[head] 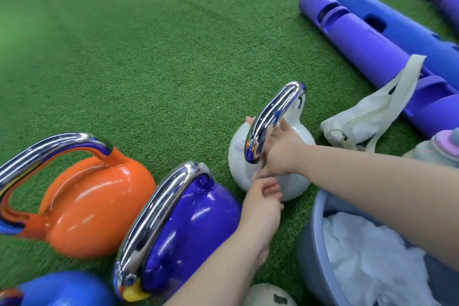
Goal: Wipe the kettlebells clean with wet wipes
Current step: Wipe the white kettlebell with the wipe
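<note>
Glossy white kettlebell (295, 189), chrome handle, right hand (280, 154) perhaps pressing a wipe, left hand (260, 202) pinching it

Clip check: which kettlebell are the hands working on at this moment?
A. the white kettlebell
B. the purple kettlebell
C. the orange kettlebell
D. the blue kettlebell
A: both the right hand and the left hand are at the white kettlebell with the chrome handle, where a white wipe shows at the fingers; the glossy orange kettlebell and the purple kettlebell stand untouched.
</note>
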### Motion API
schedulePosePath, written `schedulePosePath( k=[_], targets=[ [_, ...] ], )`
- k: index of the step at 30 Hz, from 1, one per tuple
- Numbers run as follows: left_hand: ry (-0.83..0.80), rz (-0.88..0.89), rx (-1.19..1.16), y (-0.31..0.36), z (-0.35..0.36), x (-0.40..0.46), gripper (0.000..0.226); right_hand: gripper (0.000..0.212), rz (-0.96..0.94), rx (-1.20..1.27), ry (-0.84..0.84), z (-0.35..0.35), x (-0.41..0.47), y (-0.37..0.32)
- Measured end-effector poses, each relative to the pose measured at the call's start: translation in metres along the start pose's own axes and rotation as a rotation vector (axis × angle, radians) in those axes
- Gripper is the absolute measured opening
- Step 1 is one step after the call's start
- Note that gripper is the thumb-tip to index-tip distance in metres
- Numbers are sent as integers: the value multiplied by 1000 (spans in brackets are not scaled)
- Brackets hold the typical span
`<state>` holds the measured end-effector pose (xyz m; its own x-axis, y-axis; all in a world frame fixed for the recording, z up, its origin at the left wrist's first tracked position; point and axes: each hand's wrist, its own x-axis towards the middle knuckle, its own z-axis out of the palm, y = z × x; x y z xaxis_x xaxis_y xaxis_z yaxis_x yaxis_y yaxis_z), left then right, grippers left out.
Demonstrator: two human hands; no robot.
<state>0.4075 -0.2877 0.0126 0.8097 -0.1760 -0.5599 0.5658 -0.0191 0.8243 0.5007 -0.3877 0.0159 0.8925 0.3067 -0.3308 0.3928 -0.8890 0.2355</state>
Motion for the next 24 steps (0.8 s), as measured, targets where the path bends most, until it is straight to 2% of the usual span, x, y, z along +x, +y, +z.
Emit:
schedulePosePath(
  k=[2,7,12,14,17,24],
  targets=[
    [25,28,-62,-7,4,7,43,76,-23,-9,-6,1,2,2],
    [0,58,-90,-15,12,8,46,92,-49,121,-158,-10,0,7],
    [-18,72,-174,-8,19,15,47,64,-64,206,-96,-17,-21,19],
    [1,56,-273,-4,20,20,52,56,-109,155,-97,-16,-27,17],
    [56,2,-424,-3,17,26,59,64,-140,36,-98,-13,-40,8],
    [19,94,-381,-11,15,19,57,65,-67,-79,-301,-25,-60,-13]
  ],
)
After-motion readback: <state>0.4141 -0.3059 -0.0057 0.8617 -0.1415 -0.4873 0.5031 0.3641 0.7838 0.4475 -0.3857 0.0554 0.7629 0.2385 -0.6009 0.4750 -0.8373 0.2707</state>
